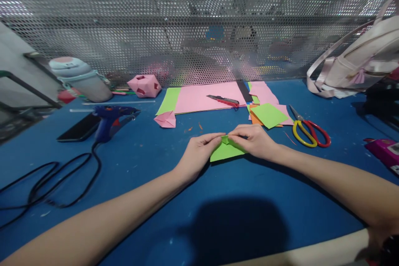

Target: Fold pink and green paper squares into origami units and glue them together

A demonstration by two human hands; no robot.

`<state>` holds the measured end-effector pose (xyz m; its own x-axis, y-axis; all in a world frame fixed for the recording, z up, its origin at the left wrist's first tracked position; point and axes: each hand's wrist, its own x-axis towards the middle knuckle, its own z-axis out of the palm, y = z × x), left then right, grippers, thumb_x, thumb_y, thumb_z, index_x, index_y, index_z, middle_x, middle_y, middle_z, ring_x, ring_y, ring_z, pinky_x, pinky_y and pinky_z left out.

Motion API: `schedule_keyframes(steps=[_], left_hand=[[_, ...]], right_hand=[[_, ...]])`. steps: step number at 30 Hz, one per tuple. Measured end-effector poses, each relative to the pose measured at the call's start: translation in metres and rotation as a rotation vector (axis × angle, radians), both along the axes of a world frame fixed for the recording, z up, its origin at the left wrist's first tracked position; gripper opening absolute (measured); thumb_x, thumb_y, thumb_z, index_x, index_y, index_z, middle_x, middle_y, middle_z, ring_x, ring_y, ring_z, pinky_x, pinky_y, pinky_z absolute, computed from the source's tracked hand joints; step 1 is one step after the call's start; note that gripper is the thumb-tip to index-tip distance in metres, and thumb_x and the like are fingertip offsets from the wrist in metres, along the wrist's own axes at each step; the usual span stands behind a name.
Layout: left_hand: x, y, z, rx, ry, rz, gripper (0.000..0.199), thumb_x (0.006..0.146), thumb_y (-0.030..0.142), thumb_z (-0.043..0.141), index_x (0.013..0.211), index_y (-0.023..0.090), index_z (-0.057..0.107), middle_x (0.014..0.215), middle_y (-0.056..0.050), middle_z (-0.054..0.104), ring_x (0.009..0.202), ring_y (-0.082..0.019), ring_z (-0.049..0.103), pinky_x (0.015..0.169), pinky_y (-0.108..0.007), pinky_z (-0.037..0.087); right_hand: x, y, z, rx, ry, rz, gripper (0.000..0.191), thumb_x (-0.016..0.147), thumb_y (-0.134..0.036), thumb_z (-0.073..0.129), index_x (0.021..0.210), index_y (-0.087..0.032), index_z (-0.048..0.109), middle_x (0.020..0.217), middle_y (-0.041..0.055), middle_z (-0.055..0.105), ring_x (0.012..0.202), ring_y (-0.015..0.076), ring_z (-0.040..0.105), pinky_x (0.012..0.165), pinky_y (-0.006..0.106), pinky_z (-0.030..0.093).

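A folded piece of green paper (227, 152) is held just above the blue table, its lower edge facing me. My left hand (201, 151) pinches its upper left part between thumb and fingers. On the upper right, my right hand (252, 139) grips the same paper, thumb in front. The fingertips of both hands nearly meet at the top edge, where a small fold shows between them. Behind my right hand lies a square of green paper (269, 115) on orange and pink scraps. A small folded pink paper piece (165, 119) sits beyond my left hand.
A red utility knife (223, 100) lies on pink sheets (202, 99). Scissors (309, 131) rest at right. A blue glue gun (109, 122), its cord and a phone (79, 128) are at left. A pink paper ball (144, 86), bottle (82, 81) and backpack (358, 58) stand behind.
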<state>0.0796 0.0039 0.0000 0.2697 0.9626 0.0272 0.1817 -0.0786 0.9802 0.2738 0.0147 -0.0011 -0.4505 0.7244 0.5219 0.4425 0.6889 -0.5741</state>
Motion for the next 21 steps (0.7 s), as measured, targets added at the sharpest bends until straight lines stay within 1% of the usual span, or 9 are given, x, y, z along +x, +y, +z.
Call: schedule_keyframes(steps=[5, 10, 12, 14, 17, 19, 21], left_hand=[[0.0002, -0.0019, -0.0001, 0.025, 0.073, 0.004, 0.032, 0.079, 0.035, 0.060, 0.104, 0.018, 0.071, 0.101, -0.005, 0.072, 0.090, -0.021, 0.064, 0.079, -0.030, 0.049], [0.0015, -0.0023, -0.0011, 0.165, 0.210, -0.017, 0.033, 0.076, 0.033, 0.063, 0.106, 0.019, 0.069, 0.105, -0.004, 0.071, 0.098, -0.022, 0.063, 0.090, -0.031, 0.046], [0.0020, -0.0022, -0.0019, 0.191, 0.231, -0.022, 0.031, 0.076, 0.035, 0.063, 0.102, 0.019, 0.070, 0.103, -0.004, 0.072, 0.096, -0.022, 0.064, 0.090, -0.030, 0.046], [0.0024, -0.0023, -0.0026, 0.194, 0.241, -0.016, 0.027, 0.078, 0.034, 0.062, 0.098, 0.019, 0.072, 0.098, -0.004, 0.073, 0.091, -0.021, 0.065, 0.086, -0.029, 0.047], [0.0027, -0.0035, -0.0029, 0.186, 0.225, 0.009, 0.023, 0.079, 0.033, 0.061, 0.092, 0.018, 0.072, 0.090, -0.004, 0.073, 0.083, -0.020, 0.065, 0.076, -0.027, 0.048], [0.0026, -0.0044, -0.0026, 0.182, 0.205, 0.035, 0.022, 0.078, 0.034, 0.062, 0.088, 0.018, 0.072, 0.085, -0.003, 0.073, 0.078, -0.019, 0.064, 0.068, -0.025, 0.048], [0.0024, -0.0050, -0.0022, 0.182, 0.196, 0.053, 0.020, 0.078, 0.033, 0.063, 0.085, 0.017, 0.072, 0.082, -0.003, 0.072, 0.075, -0.018, 0.063, 0.065, -0.024, 0.046]], right_hand=[[0.0010, -0.0014, 0.0019, 0.054, -0.100, 0.038, 0.022, 0.090, -0.024, 0.050, 0.087, -0.016, 0.070, 0.077, 0.0056, 0.067, 0.069, 0.0139, 0.060, 0.064, 0.025, 0.045], [0.0009, -0.0022, 0.0007, 0.086, -0.105, 0.059, 0.023, 0.091, -0.026, 0.049, 0.085, -0.017, 0.070, 0.074, 0.0049, 0.066, 0.065, 0.0128, 0.059, 0.061, 0.024, 0.043], [0.0002, -0.0025, -0.0009, 0.086, -0.102, 0.080, 0.025, 0.091, -0.027, 0.048, 0.084, -0.017, 0.070, 0.072, 0.0047, 0.065, 0.065, 0.0128, 0.058, 0.060, 0.024, 0.043], [-0.0008, -0.0030, -0.0023, 0.081, -0.087, 0.090, 0.025, 0.091, -0.028, 0.048, 0.083, -0.017, 0.070, 0.072, 0.0046, 0.064, 0.065, 0.0128, 0.058, 0.060, 0.024, 0.043], [-0.0019, -0.0037, -0.0029, 0.074, -0.050, 0.071, 0.021, 0.090, -0.028, 0.051, 0.087, -0.017, 0.069, 0.074, 0.0047, 0.065, 0.067, 0.0130, 0.058, 0.061, 0.024, 0.044], [-0.0021, -0.0039, -0.0016, 0.070, -0.044, 0.051, 0.019, 0.088, -0.026, 0.053, 0.089, -0.016, 0.069, 0.076, 0.0049, 0.065, 0.069, 0.0132, 0.059, 0.063, 0.024, 0.044], [-0.0019, -0.0040, 0.0004, 0.061, -0.059, 0.046, 0.017, 0.087, -0.024, 0.055, 0.087, -0.015, 0.069, 0.075, 0.0046, 0.066, 0.068, 0.0130, 0.059, 0.063, 0.024, 0.043]])
